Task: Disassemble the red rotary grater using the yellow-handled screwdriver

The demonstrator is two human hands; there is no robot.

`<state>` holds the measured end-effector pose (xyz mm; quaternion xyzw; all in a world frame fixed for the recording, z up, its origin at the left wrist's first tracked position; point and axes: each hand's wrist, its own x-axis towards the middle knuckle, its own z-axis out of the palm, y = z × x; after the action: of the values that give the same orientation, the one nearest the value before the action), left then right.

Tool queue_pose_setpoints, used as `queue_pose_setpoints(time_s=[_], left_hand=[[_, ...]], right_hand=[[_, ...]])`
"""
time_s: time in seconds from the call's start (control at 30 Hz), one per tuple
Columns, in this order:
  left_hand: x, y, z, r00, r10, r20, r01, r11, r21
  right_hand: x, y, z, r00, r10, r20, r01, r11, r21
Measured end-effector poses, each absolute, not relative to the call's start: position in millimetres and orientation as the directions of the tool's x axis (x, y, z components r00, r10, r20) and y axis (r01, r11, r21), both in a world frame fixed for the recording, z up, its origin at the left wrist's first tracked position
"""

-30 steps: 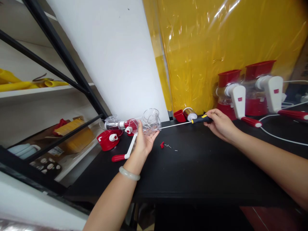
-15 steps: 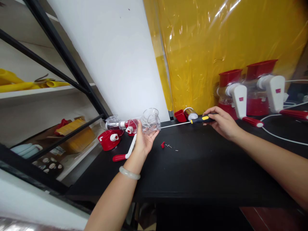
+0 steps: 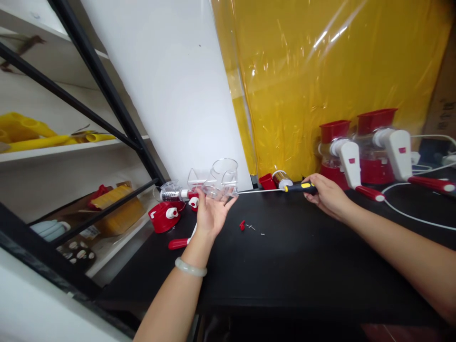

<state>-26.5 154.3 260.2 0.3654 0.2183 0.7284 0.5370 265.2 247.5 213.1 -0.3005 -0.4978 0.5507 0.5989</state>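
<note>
My left hand [image 3: 212, 213] grips a clear plastic grater housing [image 3: 224, 167] from below, above the table. My right hand [image 3: 326, 192] is closed round the black and yellow handle of a screwdriver [image 3: 299, 188]. The long thin shaft points left, and its tip is at the housing's right end; exact contact is hard to make out. Below the housing lie a small red part [image 3: 242, 225] and several small screws [image 3: 251, 227]. Left of my hand are a red grater base [image 3: 164, 217] with a white knob, a metal grating drum [image 3: 171, 195] and a crank's red handle [image 3: 178, 243].
A red pusher [image 3: 267, 181] and another drum [image 3: 282, 179] lie at the back of the black table [image 3: 302, 266]. Two assembled red and white graters [image 3: 351, 159] stand right, beside a white cable [image 3: 406, 216]. A black-framed shelf [image 3: 107, 95] borders the left.
The view has tilted upward a little. My left hand has raised and turned the clear housing slightly, while the screwdriver stays at its right end and lies more level.
</note>
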Motion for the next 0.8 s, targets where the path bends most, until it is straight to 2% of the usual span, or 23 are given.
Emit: queue_pose_setpoints(time_s=[0.1,0.4,0.6,0.8], left_hand=[[-23.5,152.9,260.5,-0.164,0.931,0.328,-0.617,-0.356,0.702],[-16.6,155.3,254.7,-0.294,0.926,0.236,-0.598,-0.371,0.71],[-16.2,157.6,254.9,-0.294,0.934,0.203,-0.614,-0.347,0.709],[-20.7,157.0,257.2,-0.324,0.925,0.197,-0.611,-0.364,0.703]], right_hand=[[264.1,244.9,214.7,-0.103,0.959,0.263,-0.388,0.205,-0.899],[256.5,239.5,211.4,-0.155,0.956,0.25,-0.44,0.16,-0.884],[253.5,236.1,209.9,-0.176,0.949,0.261,-0.464,0.154,-0.873],[252.0,233.6,205.5,-0.338,0.916,0.218,-0.401,0.07,-0.913]])
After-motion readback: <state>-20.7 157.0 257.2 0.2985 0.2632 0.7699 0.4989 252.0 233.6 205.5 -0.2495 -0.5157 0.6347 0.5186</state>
